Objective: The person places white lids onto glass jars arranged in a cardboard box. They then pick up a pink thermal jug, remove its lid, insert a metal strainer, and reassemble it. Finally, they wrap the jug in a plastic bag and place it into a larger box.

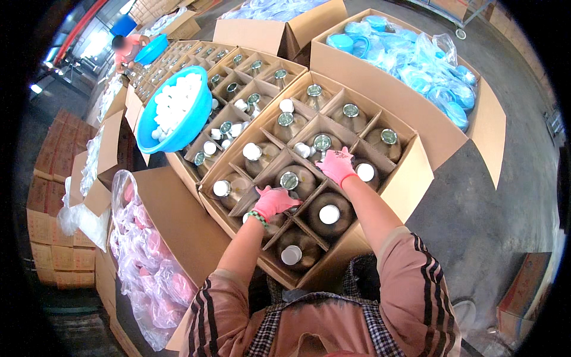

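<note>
Both my hands, in pink gloves, are over a cardboard box (425, 181) split by cardboard dividers, with a large clear bottle in each cell. My left hand (275, 201) lies palm down beside a bottle with a green-and-silver mouth (289, 180), thumb and fingers apart. A capped bottle (278, 225) is partly hidden under that wrist. My right hand (337, 165) reaches in by another bottle's green-and-silver mouth (322, 141); its fingertips are hidden. Loose white caps (302, 150) lie near that bottle. Other bottles wear white caps, such as this white cap (329, 214).
A blue basin (143, 128) of white caps rests on a neighbouring bottle box at the left. Boxes of bagged blue lids (410, 71) and bagged pink pieces (157, 250) flank mine. Another person (126, 55) works at the far left. Stacked cartons (62, 226) stand beyond.
</note>
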Demonstrator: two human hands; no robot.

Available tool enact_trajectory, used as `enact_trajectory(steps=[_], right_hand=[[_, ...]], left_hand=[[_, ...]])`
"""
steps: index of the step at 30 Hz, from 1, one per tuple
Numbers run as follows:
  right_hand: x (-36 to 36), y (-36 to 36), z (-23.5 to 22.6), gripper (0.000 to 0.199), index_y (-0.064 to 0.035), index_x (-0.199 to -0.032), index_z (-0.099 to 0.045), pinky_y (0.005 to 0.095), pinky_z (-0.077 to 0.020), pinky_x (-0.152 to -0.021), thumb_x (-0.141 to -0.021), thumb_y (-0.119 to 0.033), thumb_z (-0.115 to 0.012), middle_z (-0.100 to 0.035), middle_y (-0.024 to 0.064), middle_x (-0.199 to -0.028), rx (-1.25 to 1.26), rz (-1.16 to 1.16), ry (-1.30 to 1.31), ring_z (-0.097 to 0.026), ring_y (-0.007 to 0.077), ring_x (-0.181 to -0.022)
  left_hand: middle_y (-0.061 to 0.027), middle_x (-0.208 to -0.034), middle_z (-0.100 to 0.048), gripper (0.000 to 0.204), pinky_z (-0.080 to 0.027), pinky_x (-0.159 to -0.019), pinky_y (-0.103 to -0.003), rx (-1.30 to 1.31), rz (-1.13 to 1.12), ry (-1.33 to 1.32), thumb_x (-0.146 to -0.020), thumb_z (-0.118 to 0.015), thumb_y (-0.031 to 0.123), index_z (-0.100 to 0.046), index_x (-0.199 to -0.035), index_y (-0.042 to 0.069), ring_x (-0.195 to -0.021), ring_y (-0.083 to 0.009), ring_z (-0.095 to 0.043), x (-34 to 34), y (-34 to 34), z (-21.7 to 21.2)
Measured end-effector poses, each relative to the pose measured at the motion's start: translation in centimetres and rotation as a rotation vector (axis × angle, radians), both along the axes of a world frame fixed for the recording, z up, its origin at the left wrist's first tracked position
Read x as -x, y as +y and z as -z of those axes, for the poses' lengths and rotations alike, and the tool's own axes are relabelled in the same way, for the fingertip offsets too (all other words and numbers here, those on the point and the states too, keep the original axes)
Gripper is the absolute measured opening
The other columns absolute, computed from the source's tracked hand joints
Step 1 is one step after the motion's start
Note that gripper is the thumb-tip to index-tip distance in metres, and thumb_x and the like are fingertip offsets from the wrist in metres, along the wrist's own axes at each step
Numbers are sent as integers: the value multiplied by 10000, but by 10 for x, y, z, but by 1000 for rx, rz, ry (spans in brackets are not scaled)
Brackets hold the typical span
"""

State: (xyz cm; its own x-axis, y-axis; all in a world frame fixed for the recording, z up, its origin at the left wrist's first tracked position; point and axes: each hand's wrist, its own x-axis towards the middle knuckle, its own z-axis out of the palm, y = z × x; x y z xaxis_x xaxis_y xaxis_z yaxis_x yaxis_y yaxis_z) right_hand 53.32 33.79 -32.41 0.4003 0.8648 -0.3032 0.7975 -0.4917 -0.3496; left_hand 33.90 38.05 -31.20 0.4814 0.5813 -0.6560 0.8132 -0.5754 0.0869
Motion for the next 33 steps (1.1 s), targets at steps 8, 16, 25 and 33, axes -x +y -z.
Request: enact_trajectory(steps=[8,16,25,33], right_hand=[[-1,8,0,532,-23,-948,-570,456,-269,-927,-664,-473,-596,-575,157,-1002,41,59,25,-454,348,-1028],[-16,-54,-32,423,-7,-977,-508,371,-390,-840,-664,-252,-651,-564,180,-965,-703,228,336,-522,305,-942],[-150,-88,12,433,-8,-1070,-466,374,-415,-807,-692,-153,-620,-519,170,-1017,-928,603,-8,-515,310,-942],[-173,-41,-11,424,-17,-994,-467,396,-450,-760,-715,-298,-616,-537,186,-963,-191,214,-361,-554,298,-886]], left_hand=[[-85,-931,-544,505,-414,-781,-283,244,-395,-1141,-599,-718,122,-458,-1014,-2,-895,-164,-519,43,10,-7],[-224,-1127,-390,538,-368,-884,-393,-326,172,-421,-660,-634,230,-454,-1138,57,-1037,-375,-424,4,7,-22],[-241,-1072,-427,635,-388,-850,-418,-384,107,-324,-702,-594,433,-405,-1142,16,-997,-372,-452,-39,-4,-20],[-194,-929,-545,481,-442,-764,-376,-348,221,-133,-707,-576,425,-508,-977,33,-912,-307,-532,-48,18,3]])
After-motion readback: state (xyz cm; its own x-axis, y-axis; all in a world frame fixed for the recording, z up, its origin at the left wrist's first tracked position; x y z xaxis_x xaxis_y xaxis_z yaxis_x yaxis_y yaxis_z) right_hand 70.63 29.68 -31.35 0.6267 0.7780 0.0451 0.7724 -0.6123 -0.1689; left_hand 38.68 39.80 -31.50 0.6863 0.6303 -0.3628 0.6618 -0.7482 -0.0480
